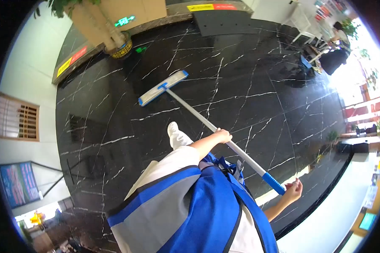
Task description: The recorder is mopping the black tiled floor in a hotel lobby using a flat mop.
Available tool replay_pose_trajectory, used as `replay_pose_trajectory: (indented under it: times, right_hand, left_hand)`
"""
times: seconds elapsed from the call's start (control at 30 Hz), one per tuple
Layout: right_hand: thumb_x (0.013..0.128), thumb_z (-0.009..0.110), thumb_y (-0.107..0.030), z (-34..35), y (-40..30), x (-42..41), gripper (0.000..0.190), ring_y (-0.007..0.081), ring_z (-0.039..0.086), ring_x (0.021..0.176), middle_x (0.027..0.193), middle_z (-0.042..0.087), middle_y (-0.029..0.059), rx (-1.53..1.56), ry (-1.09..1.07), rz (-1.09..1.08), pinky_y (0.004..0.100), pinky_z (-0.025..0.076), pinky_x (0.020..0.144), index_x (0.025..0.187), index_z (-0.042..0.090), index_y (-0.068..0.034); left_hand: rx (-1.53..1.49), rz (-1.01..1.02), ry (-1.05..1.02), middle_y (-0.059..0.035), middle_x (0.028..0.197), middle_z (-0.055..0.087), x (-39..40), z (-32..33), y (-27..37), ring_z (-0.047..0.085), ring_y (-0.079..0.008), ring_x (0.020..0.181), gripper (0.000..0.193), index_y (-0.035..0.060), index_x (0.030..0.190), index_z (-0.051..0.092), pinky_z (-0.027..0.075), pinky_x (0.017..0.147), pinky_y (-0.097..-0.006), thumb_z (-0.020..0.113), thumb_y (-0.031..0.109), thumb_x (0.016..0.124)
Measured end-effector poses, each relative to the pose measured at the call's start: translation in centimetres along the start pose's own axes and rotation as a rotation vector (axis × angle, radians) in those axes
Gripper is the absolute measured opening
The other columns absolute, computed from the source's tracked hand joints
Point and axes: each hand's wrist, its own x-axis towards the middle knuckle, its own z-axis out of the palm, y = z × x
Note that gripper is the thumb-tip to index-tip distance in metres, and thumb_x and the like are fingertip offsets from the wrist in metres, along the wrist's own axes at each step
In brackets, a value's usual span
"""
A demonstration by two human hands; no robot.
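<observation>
A flat mop [163,87] with a long, pale rectangular head and blue ends rests on the glossy black, white-veined floor [190,104]. Its light metal pole [196,114] slants from the head down to the right, ending in a ribbed blue handgrip [273,183]. My left hand [224,136] is closed around the middle of the pole. At the upper end, my right hand [294,189] is beside the blue handgrip, fingers curled; whether it grips the end cannot be told. A blue and grey apron [205,208] covers my front over white clothes.
A potted plant in a yellow-black pot [123,47] stands near the stone-edged step [177,19]. A dark mat [223,23] lies by that step. A person [337,47] sits near white chairs [299,23] at upper right. A long white counter [329,215] runs along the lower right.
</observation>
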Motion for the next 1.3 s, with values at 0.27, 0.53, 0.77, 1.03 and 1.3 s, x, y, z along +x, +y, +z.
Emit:
replay_pose_trajectory:
  times: [0.27, 0.53, 0.77, 1.03, 1.3]
  right_hand:
    - [0.08, 0.043, -0.013, 1.2, 1.1, 1.6, 0.018, 0.0086, 0.041, 0.043, 0.049, 0.042, 0.0015, 0.113, 0.123, 0.07, 0.0234, 0.045, 0.047, 0.086, 0.056, -0.002]
    - [0.078, 0.048, -0.02, 10.1, -2.3, 7.9, 0.019, 0.0048, 0.033, 0.04, 0.046, 0.036, -0.0007, 0.218, -0.082, -0.054, 0.0236, 0.046, 0.045, 0.083, 0.058, -0.004]
    - [0.079, 0.049, -0.015, 30.8, -15.7, 3.8, 0.016, 0.0046, 0.037, 0.043, 0.052, 0.039, -0.0018, 0.34, -0.494, -0.137, 0.0209, 0.045, 0.046, 0.081, 0.057, -0.001]
    - [0.082, 0.044, -0.013, 46.3, -23.2, -9.5, 0.016, 0.0089, 0.05, 0.053, 0.067, 0.052, 0.0037, 0.616, -0.898, -0.186, 0.0204, 0.04, 0.048, 0.08, 0.053, 0.0]
    - [0.082, 0.041, -0.015, 49.3, -25.5, -12.8, 0.019, 0.0121, 0.049, 0.059, 0.063, 0.05, 0.0061, 0.968, -1.397, 0.268, 0.0302, 0.046, 0.069, 0.074, 0.049, 0.001]
  left_hand:
    - [-0.026, -0.07, -0.034, -0.0132, 0.098, 0.055, 0.0, -0.1, 0.5, 0.048, -0.0298, 0.097, 0.046, 0.0044, 0.09, 0.058, 0.029, 0.086, -0.0432, 0.023, 0.032, 0.084]
    - [-0.163, -0.213, 0.13, -0.013, 0.097, 0.056, 0.9, -6.6, -3.4, 0.046, -0.0276, 0.099, 0.048, 0.0021, 0.089, 0.059, 0.025, 0.091, -0.0414, 0.025, 0.034, 0.082]
    - [-0.098, -0.374, 0.634, -0.0185, 0.071, 0.058, -1.0, -11.5, -21.0, 0.056, -0.0341, 0.069, 0.046, -0.0007, 0.063, 0.058, 0.041, 0.067, -0.0441, 0.028, 0.03, 0.081]
    - [-0.118, -0.556, 0.924, -0.0176, 0.066, 0.054, -13.7, -10.9, -36.2, 0.054, -0.0345, 0.065, 0.014, 0.0061, 0.067, 0.051, 0.039, 0.056, -0.0455, 0.043, 0.016, 0.07]
    - [-0.447, -1.156, 1.24, -0.0207, 0.063, 0.05, -18.6, -5.6, -33.7, 0.047, -0.0381, 0.064, 0.021, -0.0004, 0.065, 0.042, 0.035, 0.056, -0.0444, 0.039, 0.02, 0.07]
